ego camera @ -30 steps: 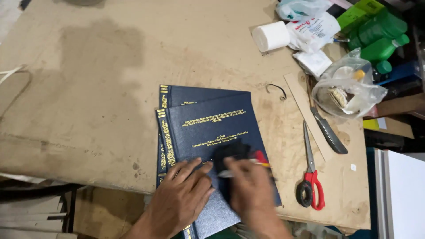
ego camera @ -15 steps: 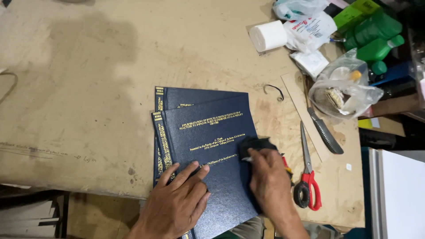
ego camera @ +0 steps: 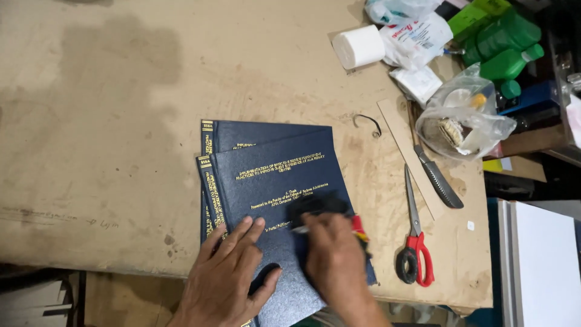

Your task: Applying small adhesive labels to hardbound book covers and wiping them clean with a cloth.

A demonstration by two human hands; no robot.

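1. Worn, stained brown worktable [ego camera: 121,121] fills the view, its near edge running under both hands.
2. Two dark blue hardbound books with gold lettering lie stacked near that edge; the top book [ego camera: 272,200] sits askew on the lower book [ego camera: 260,132], which shows only beyond the top book's far edge and along its spine side.
3. Left hand [ego camera: 233,272] lies flat on the top book's near left part, fingers spread and pressing the cover.
4. Right hand [ego camera: 336,260] rests on the top book's right part, fingers curled around a dark cloth [ego camera: 318,206] that touches the cover; the cloth is blurred. A bit of red and yellow shows at the hand's right side; what it is I cannot tell.
5. Right of the top book lie red-handled scissors [ego camera: 414,242], off the cover, then a dark-handled knife [ego camera: 439,178] on a cardboard strip [ego camera: 396,130].
6. Beyond the top book's far right corner sit a small wire hook [ego camera: 368,123], a white roll [ego camera: 358,46], a clear bag [ego camera: 469,118] and green bottles [ego camera: 508,42].
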